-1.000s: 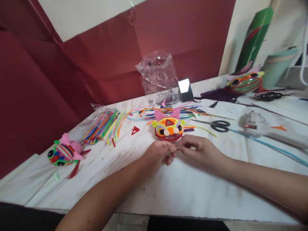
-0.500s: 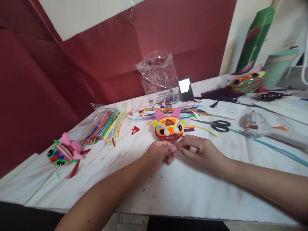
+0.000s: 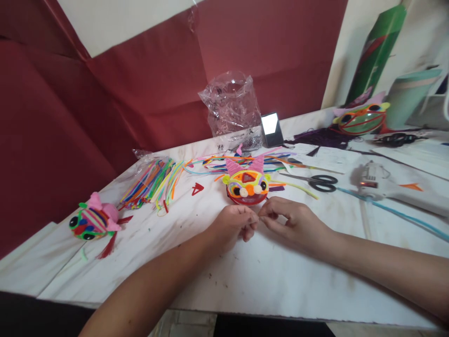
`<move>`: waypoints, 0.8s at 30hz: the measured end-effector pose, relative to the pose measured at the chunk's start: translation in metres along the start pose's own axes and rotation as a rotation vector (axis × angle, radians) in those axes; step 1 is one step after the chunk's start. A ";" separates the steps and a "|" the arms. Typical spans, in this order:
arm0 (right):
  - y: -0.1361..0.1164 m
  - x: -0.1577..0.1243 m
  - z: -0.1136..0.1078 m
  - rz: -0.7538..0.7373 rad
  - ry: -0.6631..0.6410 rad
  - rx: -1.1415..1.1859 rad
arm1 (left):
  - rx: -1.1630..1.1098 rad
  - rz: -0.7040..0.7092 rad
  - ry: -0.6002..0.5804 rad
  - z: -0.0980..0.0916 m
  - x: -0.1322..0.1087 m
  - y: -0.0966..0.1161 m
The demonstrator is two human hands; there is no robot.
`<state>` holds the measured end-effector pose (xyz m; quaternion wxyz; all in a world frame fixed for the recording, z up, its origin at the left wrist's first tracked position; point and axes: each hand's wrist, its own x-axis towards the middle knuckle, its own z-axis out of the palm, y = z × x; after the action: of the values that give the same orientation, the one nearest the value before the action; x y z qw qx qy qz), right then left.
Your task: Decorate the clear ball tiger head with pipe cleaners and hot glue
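Observation:
My left hand [image 3: 238, 225] and my right hand [image 3: 289, 220] meet at their fingertips above the white tabletop. Both are closed in a pinch, and whatever lies between the fingers is too small or hidden to make out. Just beyond them sits a colourful animal-face craft [image 3: 247, 186] of pipe cleaners, with pink pointed ears, black eyes, an orange nose and a red-rimmed mouth. Its lower edge is close to my fingers. A small red bent pipe-cleaner piece [image 3: 197, 188] lies to its left.
Left are a fish-like craft [image 3: 91, 223] with red tassels and a bundle of pipe cleaners [image 3: 149, 183]. Right lie black-handled scissors [image 3: 323, 183] and a white glue gun [image 3: 382, 181]. Behind stand a clear plastic bag [image 3: 233, 107], a small screen device [image 3: 271, 130] and another face craft [image 3: 363, 120].
My hands keep almost the same pinched pose and place. The view has shifted very slightly; the things on the table have not moved.

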<state>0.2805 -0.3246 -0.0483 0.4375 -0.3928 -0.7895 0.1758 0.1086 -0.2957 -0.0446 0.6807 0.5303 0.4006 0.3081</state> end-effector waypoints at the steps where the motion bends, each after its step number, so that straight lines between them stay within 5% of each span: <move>1: 0.000 0.000 0.000 0.008 -0.007 0.000 | 0.004 0.000 -0.003 0.000 0.000 0.000; 9: 0.002 0.005 -0.001 0.184 -0.031 0.106 | -0.008 -0.045 0.019 0.001 0.000 0.002; 24: 0.006 0.000 -0.002 -0.148 -0.030 -0.093 | 0.068 -0.030 0.054 0.003 -0.001 0.001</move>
<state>0.2844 -0.3208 -0.0508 0.4185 -0.3505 -0.8303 0.1120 0.1107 -0.2973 -0.0428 0.6557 0.5387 0.4371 0.2980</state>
